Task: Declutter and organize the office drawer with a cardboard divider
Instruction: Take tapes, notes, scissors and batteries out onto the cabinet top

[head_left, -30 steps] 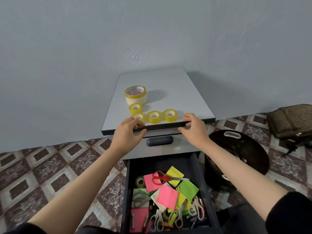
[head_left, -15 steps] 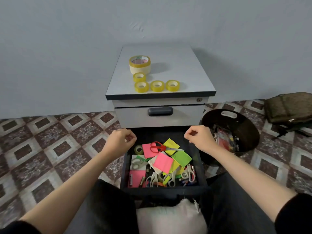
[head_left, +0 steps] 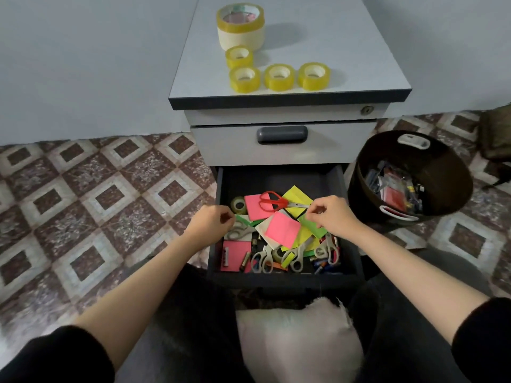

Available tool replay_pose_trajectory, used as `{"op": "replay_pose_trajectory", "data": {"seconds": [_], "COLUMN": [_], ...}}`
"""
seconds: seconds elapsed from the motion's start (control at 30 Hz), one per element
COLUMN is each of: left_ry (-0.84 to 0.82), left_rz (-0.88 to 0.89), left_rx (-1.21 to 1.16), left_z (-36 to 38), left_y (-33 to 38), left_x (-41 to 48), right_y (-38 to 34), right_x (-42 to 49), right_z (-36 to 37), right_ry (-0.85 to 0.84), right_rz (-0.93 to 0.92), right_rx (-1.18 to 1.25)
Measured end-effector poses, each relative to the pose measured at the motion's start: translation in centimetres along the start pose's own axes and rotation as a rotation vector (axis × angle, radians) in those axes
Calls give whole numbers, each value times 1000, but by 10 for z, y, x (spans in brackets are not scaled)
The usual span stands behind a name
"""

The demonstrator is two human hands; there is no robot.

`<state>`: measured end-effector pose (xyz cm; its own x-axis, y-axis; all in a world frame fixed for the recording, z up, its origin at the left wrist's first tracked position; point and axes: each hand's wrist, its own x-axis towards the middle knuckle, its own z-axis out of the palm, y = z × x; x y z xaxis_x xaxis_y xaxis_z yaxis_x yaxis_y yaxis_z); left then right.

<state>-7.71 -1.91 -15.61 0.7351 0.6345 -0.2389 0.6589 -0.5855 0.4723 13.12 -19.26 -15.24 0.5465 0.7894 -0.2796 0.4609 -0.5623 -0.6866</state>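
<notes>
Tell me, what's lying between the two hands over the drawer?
In the head view, between the left hand and the right hand lie pink sticky notes and red scissors.

A plain pale blue-grey wall meets a tiled floor of brown and cream diamonds. Against the wall stands a light grey cabinet with a dark-edged top surface and a keyhole near its upper right corner. A dark round basket sits on the floor just beside it. Soft light casts faint shadows.
</notes>
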Motion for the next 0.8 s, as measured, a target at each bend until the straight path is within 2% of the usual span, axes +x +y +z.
{"op": "replay_pose_trajectory", "data": {"seconds": [0.23,0.4,0.6,0.67,0.8], "left_ry": [-129,-203,-466,-478,-382], "left_rz": [-92,-175,-245,-236,-248], "left_rx": [25,64,201,264,322], "left_z": [33,46,59,61,61], "left_y": [1,-1,-5,-4,-6], "left_x": [40,71,95,97,97], "right_y": [17,21,26,27,25], "right_x": [24,32,36,38,43], "right_z": [22,44,67,68,63], "right_ry": [-46,-153,-271,-270,-241], "right_rz": [133,181,181,180,187], "right_rx": [76,45,-57,-69,15]}}
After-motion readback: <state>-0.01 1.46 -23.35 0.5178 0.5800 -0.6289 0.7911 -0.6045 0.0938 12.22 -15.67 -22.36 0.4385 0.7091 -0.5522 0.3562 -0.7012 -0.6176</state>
